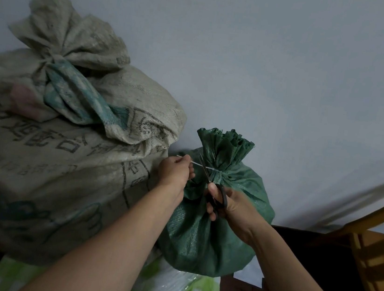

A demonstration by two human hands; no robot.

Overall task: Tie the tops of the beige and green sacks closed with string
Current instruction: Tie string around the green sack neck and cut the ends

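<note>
Pale grey wall point(271, 58) backs both sacks. Your beige sack point(63, 152) stands at the left, its top bunched and knotted. Your green sack point(211, 233) sits just beside it, right in front of you, its neck gathered and wrapped with white string point(198, 163). Your left hand point(175, 172) pinches the string's free end, drawn taut toward the left. Your right hand point(234, 207) curls its fingers through the black handles of the scissors point(223, 197), whose blades straddle the string near the neck. A wooden chair point(372, 254) stands at the right.
</note>
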